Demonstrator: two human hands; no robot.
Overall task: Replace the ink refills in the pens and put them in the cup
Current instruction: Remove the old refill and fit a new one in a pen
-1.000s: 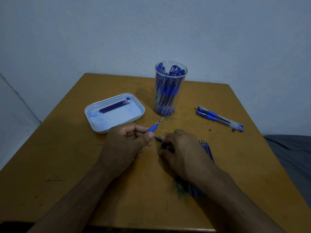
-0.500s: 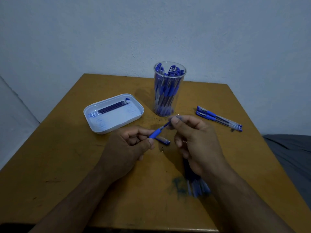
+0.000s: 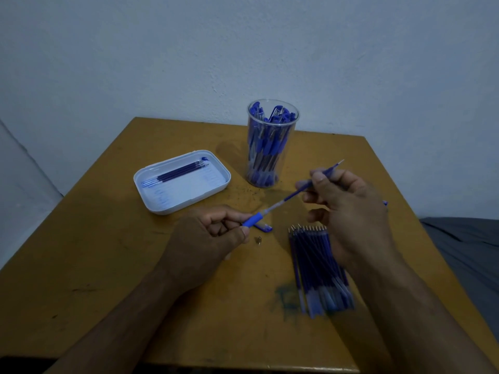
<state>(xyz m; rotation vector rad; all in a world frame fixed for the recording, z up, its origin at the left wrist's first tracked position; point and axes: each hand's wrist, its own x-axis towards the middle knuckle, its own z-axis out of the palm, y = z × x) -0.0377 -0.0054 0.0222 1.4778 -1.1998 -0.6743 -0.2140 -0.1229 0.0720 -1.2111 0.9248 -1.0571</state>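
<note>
L hand curled round pen barrel at its blue grip end, thumb + forefinger pinching, just above table centre. R hand pinches a refill between thumb and fingertips, metal tip pointing up toward far right corner; its tail end sits in or at the barrel mouth, can't tell how deep. Both raised off the surface.

Directly under L hand: small brass tip piece loose on table, blue cap lying beside it. Under R wrist, toward near right edge: bundle of refills, tips fanned toward centre. White tray w/ a few refills near left-centre. Cup packed w/ pens near far edge, centre.

Risks, as I judge them:
- refill is thin and flexes; pushed off-axis it could bend or jam in barrel.
- brass piece is round + tiny; a knuckle nudge could roll it off.
- R forearm hangs over the bundle; dropping the wrist could scatter it.
- cup near full, so next pen may snag.
</note>
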